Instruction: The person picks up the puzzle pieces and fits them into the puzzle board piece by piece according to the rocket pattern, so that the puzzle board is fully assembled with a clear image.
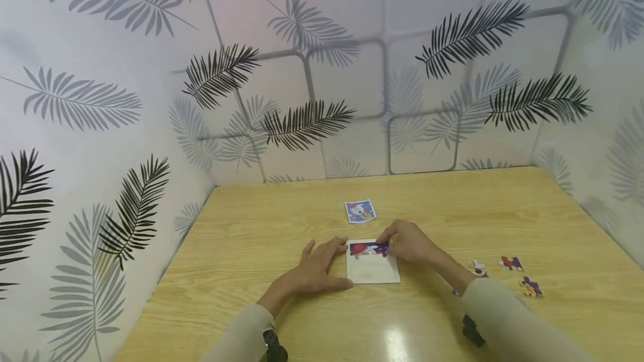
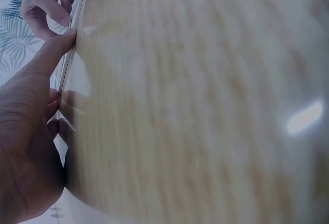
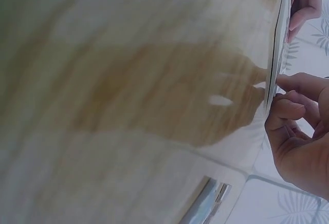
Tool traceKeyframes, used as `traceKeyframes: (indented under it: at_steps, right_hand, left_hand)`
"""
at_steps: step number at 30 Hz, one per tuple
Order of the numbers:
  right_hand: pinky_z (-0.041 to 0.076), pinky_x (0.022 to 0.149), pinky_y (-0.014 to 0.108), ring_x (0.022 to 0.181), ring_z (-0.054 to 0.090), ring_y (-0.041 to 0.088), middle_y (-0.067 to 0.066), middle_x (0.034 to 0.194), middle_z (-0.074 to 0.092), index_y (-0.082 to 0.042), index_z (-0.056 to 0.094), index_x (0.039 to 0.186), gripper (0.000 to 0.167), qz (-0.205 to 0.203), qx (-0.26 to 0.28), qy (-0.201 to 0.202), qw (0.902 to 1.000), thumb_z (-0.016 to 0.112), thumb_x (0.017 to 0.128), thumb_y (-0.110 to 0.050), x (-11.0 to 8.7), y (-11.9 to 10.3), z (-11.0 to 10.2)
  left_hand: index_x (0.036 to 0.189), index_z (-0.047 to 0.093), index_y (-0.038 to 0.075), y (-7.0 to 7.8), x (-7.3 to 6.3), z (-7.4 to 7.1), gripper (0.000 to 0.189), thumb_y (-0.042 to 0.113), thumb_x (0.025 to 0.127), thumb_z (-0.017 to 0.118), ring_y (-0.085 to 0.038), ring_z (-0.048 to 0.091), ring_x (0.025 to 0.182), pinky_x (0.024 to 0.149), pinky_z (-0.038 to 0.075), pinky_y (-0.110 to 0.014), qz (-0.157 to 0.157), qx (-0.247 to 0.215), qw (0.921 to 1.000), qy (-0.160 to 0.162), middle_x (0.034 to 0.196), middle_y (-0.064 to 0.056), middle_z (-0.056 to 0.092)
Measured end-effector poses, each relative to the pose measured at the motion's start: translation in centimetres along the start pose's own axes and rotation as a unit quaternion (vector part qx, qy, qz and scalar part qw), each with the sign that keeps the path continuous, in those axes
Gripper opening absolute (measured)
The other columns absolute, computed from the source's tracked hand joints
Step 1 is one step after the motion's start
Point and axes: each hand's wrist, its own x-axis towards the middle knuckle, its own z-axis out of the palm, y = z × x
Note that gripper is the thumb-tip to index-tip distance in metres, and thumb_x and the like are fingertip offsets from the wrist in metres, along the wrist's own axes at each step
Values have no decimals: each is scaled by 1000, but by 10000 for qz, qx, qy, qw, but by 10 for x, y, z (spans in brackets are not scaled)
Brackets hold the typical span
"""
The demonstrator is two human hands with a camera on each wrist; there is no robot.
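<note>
Nearest, two pale sleeves (image 1: 518, 323) are reaching in over a wood-grain table (image 1: 251, 222), with a dark device (image 1: 274, 346) sitting at the left wrist. Off to the right, a yellow-and-purple puzzle piece (image 1: 531, 287) is lying loose, and just beyond it a white piece (image 1: 478, 268) and a red one (image 1: 511, 263) are lying apart. At the middle, a white square board (image 1: 373, 272) is lying flat between the hands. The left hand (image 1: 318, 268) is spreading along its left side, gripping nothing — thumb touching the near corner, fingertips touching the far one. A colourful row of pieces (image 1: 366, 249) is running along the board's far edge. Over that row's right end, the right hand (image 1: 411, 242) is bending its fingers; whether it is pinching a piece, I cannot tell. Farther, a picture card (image 1: 360, 211) is lying alone — and behind everything a leaf-patterned wall (image 1: 342, 71) is rising.
</note>
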Motion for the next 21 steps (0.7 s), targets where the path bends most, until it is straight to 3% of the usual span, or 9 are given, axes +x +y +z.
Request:
traceKeyframes:
  at_steps: [9,16,21]
  right_hand:
    - [50,89,42,97,61,21,5,98,72,-8,80,93,19,381,7,80,9992,76,78,3,1,-2,3]
    - [50,88,43,97,62,21,3,98,73,-8,78,99,20,161,47,87,9998,77,80,-2,-3,1,-1]
    - [47,72,32,87,58,19,8,104,70,-6,74,111,28,113,413,-2,9991,75,83,-6,-10,5,-9]
  left_hand:
    - [157,26,21,2,0,-1,92,64,86,66,-17,18,155,123,-6,-58,39,53,10000,10,164,8,29]
    - [157,24,21,4,0,-2,93,63,86,67,-20,16,156,123,-6,-59,13,19,10000,-7,163,6,31]
    - [157,24,20,5,1,-2,94,62,86,67,-20,19,155,123,-6,-60,-4,2,10000,3,162,5,34]
